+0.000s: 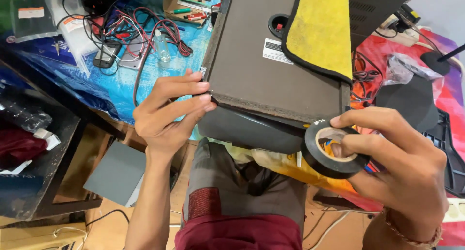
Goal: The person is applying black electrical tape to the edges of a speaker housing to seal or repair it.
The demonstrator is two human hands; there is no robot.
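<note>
Right now the left hand pinches the near left corner of a brown speaker box, thumb below and fingertips pressed on the top edge, while the right hand grips a roll of black tape just off the box's near right corner, a finger hooked through the roll's hole. A thin black strip runs along the box's near edge between the two hands (whether it is tape drawn from the roll cannot be told for certain). The box lies flat over the person's lap, its far end reaching onto the table with the blue cover. A yellow cloth with a dark border is draped over the far right part of the box, covering that side of its top face, beside a white label and a round black socket. To the left, on the blue cover, lie a tangle of red and black wires, a small clear bottle and plastic bags. To the right, a red cloth carries more cables and a crumpled clear bag. Below the box, grey and maroon shorts show.
</note>
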